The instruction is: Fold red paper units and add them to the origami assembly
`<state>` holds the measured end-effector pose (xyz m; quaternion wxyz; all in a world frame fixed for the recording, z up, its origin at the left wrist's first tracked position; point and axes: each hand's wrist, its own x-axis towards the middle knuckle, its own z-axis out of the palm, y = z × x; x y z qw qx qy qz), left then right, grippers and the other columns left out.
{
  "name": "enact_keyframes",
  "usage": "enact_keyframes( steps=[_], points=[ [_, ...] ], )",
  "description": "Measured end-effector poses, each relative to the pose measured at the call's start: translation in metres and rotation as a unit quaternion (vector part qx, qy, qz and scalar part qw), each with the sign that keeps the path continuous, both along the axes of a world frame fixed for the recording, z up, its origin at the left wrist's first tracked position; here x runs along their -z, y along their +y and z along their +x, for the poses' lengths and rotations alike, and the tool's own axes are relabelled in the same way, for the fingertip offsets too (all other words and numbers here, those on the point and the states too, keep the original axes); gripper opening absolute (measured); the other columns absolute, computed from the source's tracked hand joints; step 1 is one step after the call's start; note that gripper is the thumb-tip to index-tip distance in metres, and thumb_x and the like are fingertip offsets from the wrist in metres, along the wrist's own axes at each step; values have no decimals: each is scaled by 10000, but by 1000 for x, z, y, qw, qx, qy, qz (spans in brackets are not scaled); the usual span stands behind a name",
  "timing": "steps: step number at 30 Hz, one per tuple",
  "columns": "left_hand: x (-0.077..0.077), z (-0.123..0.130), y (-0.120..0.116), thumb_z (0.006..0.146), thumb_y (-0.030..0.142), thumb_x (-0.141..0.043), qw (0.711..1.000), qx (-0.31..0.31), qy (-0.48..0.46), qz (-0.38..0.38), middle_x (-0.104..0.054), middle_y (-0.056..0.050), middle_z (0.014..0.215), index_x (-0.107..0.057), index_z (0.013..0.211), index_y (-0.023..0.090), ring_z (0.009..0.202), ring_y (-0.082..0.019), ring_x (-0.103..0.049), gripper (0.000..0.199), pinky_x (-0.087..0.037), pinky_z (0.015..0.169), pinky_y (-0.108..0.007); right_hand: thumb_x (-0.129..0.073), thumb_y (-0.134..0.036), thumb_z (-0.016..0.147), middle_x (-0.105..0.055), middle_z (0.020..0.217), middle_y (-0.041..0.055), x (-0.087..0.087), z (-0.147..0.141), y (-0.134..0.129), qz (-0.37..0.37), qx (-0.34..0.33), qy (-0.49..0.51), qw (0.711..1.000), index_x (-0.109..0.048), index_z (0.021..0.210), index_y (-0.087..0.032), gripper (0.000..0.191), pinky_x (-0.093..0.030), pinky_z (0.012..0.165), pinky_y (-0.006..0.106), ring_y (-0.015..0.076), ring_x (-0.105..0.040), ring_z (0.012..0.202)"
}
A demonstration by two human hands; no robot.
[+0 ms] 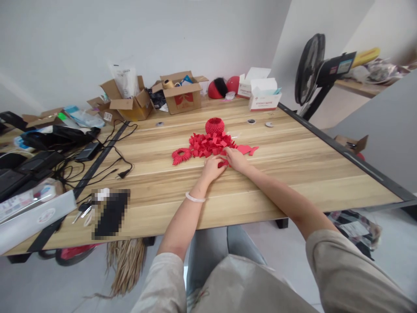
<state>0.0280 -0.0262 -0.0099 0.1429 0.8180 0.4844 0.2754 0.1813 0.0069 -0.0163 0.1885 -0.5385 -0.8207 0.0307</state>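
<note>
My left hand point(213, 168) and my right hand point(236, 159) are close together over the wooden table point(260, 191). Both have their fingers closed around a small red paper piece point(223, 164), partly hidden by the fingers. Just beyond them lies a pile of folded red paper pieces point(208, 143). A round red vase-like paper form point(214, 126) stands behind the pile. To the left of the pile is a red paper ring point(181, 155) with a pointed end. Flat red paper point(248, 149) lies to the right, beside my right hand.
Open cardboard boxes point(184, 98) and sticky note boxes point(264, 100) line the back. Black cables point(112, 150), a long white box point(42, 215) and keys point(85, 209) lie on the left. A fan point(311, 69) stands beyond the right edge.
</note>
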Motion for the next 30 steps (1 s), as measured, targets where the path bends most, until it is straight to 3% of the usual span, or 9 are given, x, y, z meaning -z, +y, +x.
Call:
enact_keyframes(
  steps=[6,11,19,30],
  points=[
    [2,0,1,766,308,-604,1000,0,6,5,-650,-50,1086,-695,876,197,1054,-211,-559,181,-426,969,-358,-395,-213,900,-627,977,138,-2,-1,-3,-27,14,1,1000,-492,1098,-137,233,-410,723,274,219,-580,897],
    [2,0,1,767,310,-601,1000,-2,10,-1,-648,-51,1086,-693,900,198,1056,-210,-556,197,-423,969,-354,-390,-225,901,-636,974,140,-4,-1,-4,1,25,-36,999,-521,1076,-135,237,-385,793,310,251,-554,967],
    [3,0,1,772,317,-595,1000,1,8,2,-648,-49,1085,-693,893,199,1046,-205,-560,195,-425,960,-346,-376,-224,907,-673,906,120,-8,-2,-7,-15,34,-38,999,-514,1052,-147,215,-377,684,291,239,-620,826],
    [2,-1,2,762,300,-614,1000,11,-6,-2,-641,-56,1114,-688,909,193,1062,-205,-558,196,-414,982,-357,-425,-282,894,-665,865,88,2,3,-4,15,2,74,997,-567,936,-166,188,-390,613,246,182,-599,723]
  ],
)
